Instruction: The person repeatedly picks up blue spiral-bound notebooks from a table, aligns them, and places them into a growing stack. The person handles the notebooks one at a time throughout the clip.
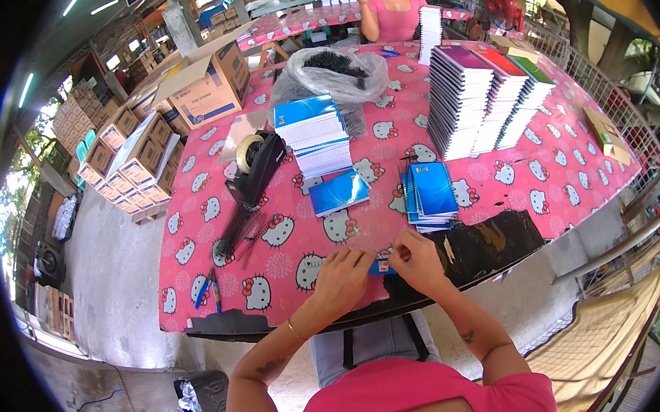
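A small blue notebook (pixel 382 266) lies at the table's near edge, mostly covered by my hands. My left hand (pixel 341 276) closes over its left side, fingers bent and pressed together. At the right side my right hand (pixel 419 263) pinches at the notebook's edge; its fingertips are partly hidden. Just beyond, a loose blue booklet (pixel 339 193) lies in front of a tall stack of blue booklets (pixel 313 132). To the right stands a smaller pile of coil-bound blue notebooks (pixel 432 189). Black spiral coils (pixel 238 233) lie in a heap on the left.
A black tape dispenser (pixel 257 169) and pens (pixel 209 291) are at left. Behind sits a plastic bag (pixel 327 75) of black coils, near a cardboard box (pixel 208 85). Tall stacks of spiral notebooks (pixel 459 102) stand at back right. Another person (pixel 398 12) is across the table.
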`<move>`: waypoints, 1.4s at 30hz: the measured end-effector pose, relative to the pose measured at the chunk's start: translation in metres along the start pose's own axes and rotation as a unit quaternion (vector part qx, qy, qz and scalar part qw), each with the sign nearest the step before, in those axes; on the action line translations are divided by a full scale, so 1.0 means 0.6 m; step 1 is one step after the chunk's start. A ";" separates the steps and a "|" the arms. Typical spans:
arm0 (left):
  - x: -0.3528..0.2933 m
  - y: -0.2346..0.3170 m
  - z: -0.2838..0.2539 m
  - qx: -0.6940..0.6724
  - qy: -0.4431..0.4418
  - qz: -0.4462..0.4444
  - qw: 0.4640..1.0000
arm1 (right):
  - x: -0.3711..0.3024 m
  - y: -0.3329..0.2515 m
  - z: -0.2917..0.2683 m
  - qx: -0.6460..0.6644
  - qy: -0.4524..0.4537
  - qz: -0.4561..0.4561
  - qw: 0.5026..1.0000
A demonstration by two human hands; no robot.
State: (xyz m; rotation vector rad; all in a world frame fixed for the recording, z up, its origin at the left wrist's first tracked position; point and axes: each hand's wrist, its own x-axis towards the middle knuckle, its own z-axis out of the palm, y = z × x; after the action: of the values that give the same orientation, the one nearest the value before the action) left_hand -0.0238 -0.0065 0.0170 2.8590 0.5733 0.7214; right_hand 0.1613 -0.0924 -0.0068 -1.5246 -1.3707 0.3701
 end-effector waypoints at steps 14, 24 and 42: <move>0.067 -0.240 0.128 0.091 0.109 -0.001 0.990 | 0.079 0.069 -0.114 -0.409 -0.071 -0.017 0.910; 0.054 -0.161 0.037 0.100 0.125 0.008 0.987 | 0.039 0.000 -0.012 -0.046 0.020 -0.124 0.991; 0.088 -0.151 -0.005 -0.082 0.221 -0.075 0.969 | -0.023 0.099 0.032 0.180 0.048 0.054 0.981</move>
State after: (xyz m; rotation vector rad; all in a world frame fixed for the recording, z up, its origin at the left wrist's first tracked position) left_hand -0.0118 0.0975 0.0222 2.4758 0.7343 1.3215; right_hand 0.1756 -0.0865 -0.0688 -1.2996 -1.0805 0.5706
